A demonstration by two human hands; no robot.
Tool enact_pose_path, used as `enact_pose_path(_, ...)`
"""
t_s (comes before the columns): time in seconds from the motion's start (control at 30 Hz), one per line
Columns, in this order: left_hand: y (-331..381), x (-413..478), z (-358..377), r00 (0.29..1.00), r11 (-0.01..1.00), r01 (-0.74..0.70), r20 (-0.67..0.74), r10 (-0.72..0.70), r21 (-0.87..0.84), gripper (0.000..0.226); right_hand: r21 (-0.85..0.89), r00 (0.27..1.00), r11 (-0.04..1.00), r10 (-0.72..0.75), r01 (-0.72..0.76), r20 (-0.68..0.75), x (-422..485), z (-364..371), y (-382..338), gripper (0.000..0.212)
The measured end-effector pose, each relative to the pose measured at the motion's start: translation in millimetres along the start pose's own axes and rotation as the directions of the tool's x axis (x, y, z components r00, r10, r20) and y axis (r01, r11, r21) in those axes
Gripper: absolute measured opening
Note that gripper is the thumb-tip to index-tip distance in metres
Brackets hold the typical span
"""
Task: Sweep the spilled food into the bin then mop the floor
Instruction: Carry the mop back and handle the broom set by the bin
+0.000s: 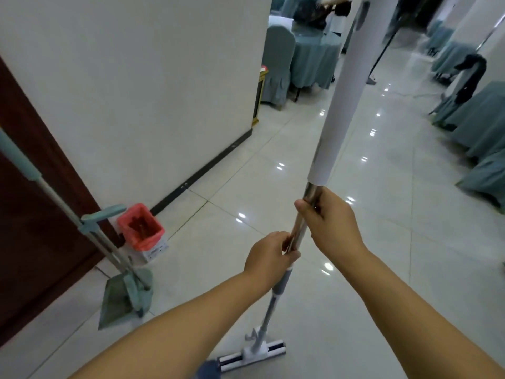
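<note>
A person is gripping a mop [325,149] with both hands at the centre of the frame, the left hand [270,255] curling round the metal shaft and the right hand [330,222] wrapping it just above. The mop head [251,354] is resting on the glossy tiled floor [410,242] at bottom centre. At lower left, the bin [142,233] with its pink liner is standing by the white wall [136,91], just beyond a leaning broom [49,192] and dustpan [117,302].
</note>
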State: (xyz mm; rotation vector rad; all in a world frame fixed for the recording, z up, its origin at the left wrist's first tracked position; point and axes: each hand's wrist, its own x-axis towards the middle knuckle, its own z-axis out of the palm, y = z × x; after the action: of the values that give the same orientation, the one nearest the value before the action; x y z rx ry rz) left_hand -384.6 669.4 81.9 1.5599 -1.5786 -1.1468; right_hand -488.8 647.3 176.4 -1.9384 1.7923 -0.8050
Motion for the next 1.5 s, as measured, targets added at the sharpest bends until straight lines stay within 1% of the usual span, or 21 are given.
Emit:
enact_pose_path(0.07, -6, 38, -30, 1.000, 1.000, -0.018, -0.009, 0.018, 0.005, 0.007, 0.002, 1.000, 1.000, -0.001, 0.001, 0.014, 40, 16, -17, 0.018)
enact_pose_path(0.17, -13, 94, -76, 1.000, 1.000, -0.006, -0.021, 0.006, 0.009, 0.008, -0.004, 0.998, 1.000, -0.006, 0.006, 0.056, 96, 38, -44, 0.018)
enact_pose_path(0.27, -17, 150, -115, 0.999, 0.999, -0.012, -0.038, 0.014, 0.033, 0.012, 0.023, 0.997, 1.000, -0.014, 0.013, 0.072, 151, 57, -65, 0.023)
enact_pose_path(0.4, -18, 223, -149, 0.996, 0.998, -0.015, -0.086, 0.021, 0.064, 0.019, 0.038, 0.997, 0.999, -0.021, 0.019, 0.076, 222, 75, -76, 0.017)
enact_pose_path(0.5, -18, 284, -168, 0.989, 0.997, -0.005, -0.146, 0.016, 0.073, 0.017, 0.062, 0.996, 0.997, -0.040, 0.035, 0.079, 283, 88, -76, 0.015)
enact_pose_path(0.67, -11, 399, -192, 0.967, 0.993, 0.016, -0.253, 0.014, 0.117, 0.026, 0.083, 0.985, 0.987, -0.146, 0.139, 0.087, 405, 107, -64, 0.015)
enact_pose_path(0.83, 7, 514, -211, 0.929, 0.996, 0.077, -0.365, -0.057, 0.042, 0.017, 0.109, 0.953, 0.962, -0.265, 0.250, 0.150, 536, 118, -52, 0.017)
enact_pose_path(1.0, 18, 616, -231, 0.864, 0.990, 0.128, -0.483, -0.141, -0.060, 0.008, 0.118, 0.912, 0.933, -0.357, 0.339, 0.202, 652, 132, -54, 0.017)
enact_pose_path(1.1, 19, 670, -247, 0.844, 0.982, 0.150, -0.502, -0.190, -0.119, 0.006, 0.111, 0.890, 0.920, -0.392, 0.377, 0.234, 711, 146, -58, 0.017)
enact_pose_path(1.2, 16, 723, -264, 0.825, 0.973, 0.157, -0.519, -0.223, -0.169, 0.007, 0.100, 0.872, 0.903, -0.430, 0.418, 0.236, 769, 159, -61, 0.018)
enact_pose_path(1.3, 9, 776, -279, 0.827, 0.983, 0.139, -0.532, -0.183, -0.122, 0.006, 0.086, 0.862, 0.889, -0.456, 0.449, 0.221, 824, 174, -64, 0.018)
enact_pose_path(1.4, 3, 827, -300, 0.851, 0.988, 0.136, -0.500, -0.157, -0.078, 0.007, 0.082, 0.870, 0.899, -0.437, 0.430, 0.229, 877, 190, -68, 0.022)
enact_pose_path(1.43, 2, 844, -307, 0.857, 0.988, 0.127, -0.491, -0.155, -0.090, 0.008, 0.076, 0.872, 0.905, -0.425, 0.419, 0.243, 894, 195, -70, 0.024)
enact_pose_path(1.5, 2, 874, -318, 0.855, 0.986, 0.097, -0.496, -0.151, -0.133, 0.017, 0.065, 0.875, 0.916, -0.399, 0.397, 0.273, 928, 203, -72, 0.025)
